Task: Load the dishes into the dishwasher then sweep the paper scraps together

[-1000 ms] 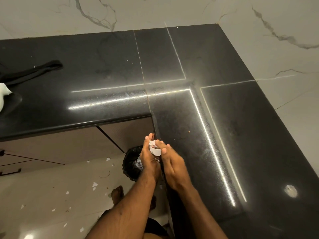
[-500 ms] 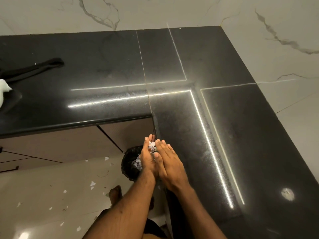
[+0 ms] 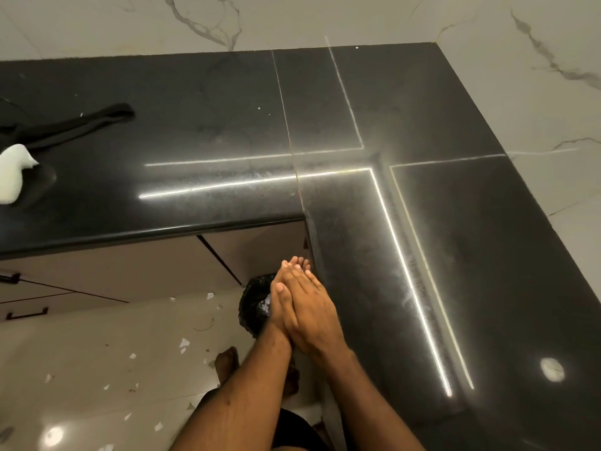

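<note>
Above the bin (image 3: 255,301), my left hand (image 3: 278,307) and right hand (image 3: 312,310) press flat, fingers (image 3: 294,265) straight. I can't tell if they hold anything — parting off-centre could drop it among the floor's paper scraps (image 3: 184,343).

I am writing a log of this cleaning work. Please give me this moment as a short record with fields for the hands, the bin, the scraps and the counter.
hands: left hand and right hand pressed palm to palm, fingers straight; nothing visible between them
position: over the black-lined bin, beside the inner corner of the countertop
scraps: paper scraps scattered on the floor; some white bits in the bin
counter: black cloth and white object at its left end
</note>
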